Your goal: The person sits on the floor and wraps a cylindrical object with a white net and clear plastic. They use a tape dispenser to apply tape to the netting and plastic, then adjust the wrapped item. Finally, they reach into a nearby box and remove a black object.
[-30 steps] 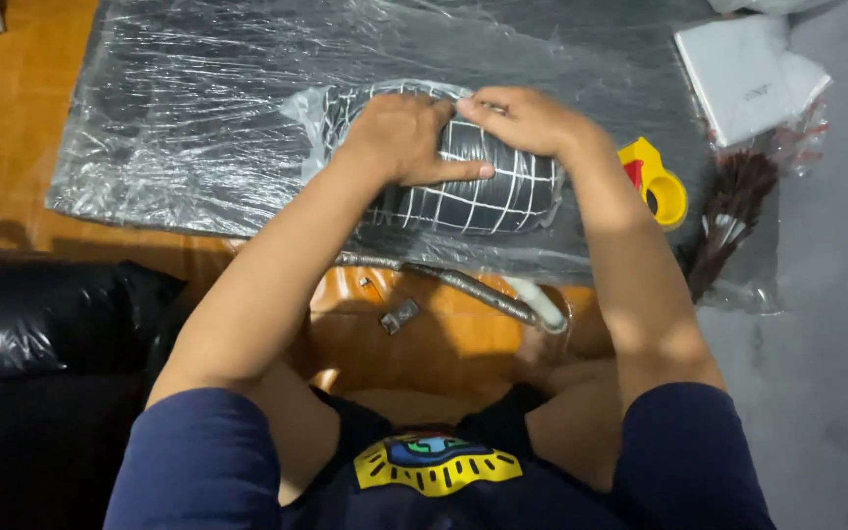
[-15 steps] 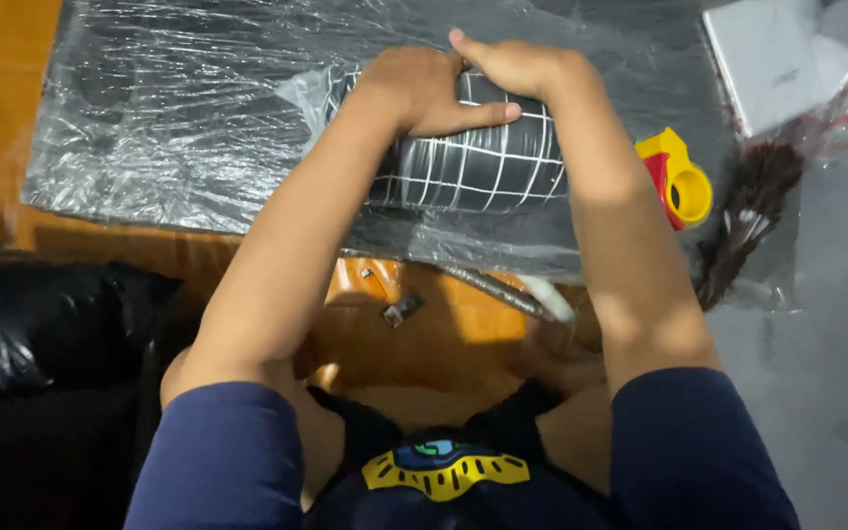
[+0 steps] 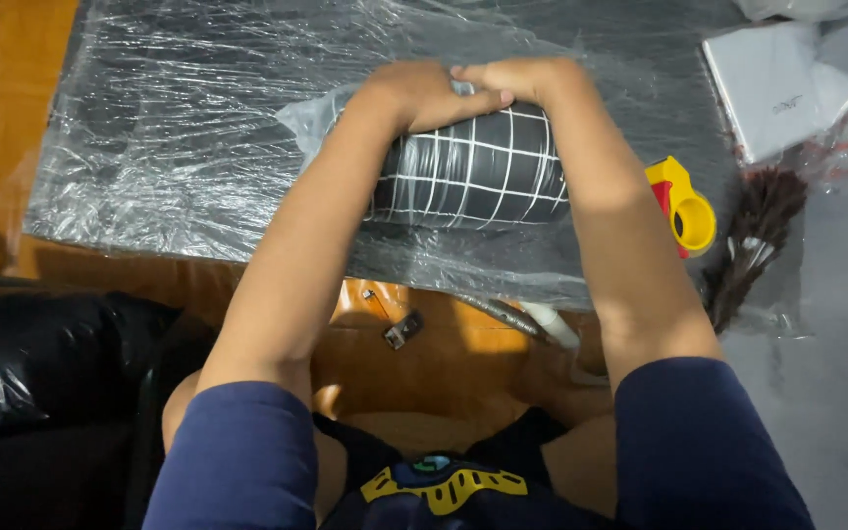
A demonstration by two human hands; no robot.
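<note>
Left hand (image 3: 419, 93) and right hand (image 3: 522, 80) meet atop black roll (image 3: 478, 172), cylindrical, white grid pattern, lying on its side. Both hands' fingers curl down, pressed on roll's upper edge; thumbs touch. Roll sits mid-surface on crinkled clear plastic film (image 3: 198, 128), glossy, wrinkled, partly bunched over roll's left end. Film covers dark surface (image 3: 640, 59). Right of roll: yellow-red plastic tape dispenser (image 3: 681, 208), just beside right forearm. Farther right: dark bristly brush (image 3: 750, 236), flat white box (image 3: 772, 88). Lower left: black shiny leather seat (image 3: 22, 363).
</note>
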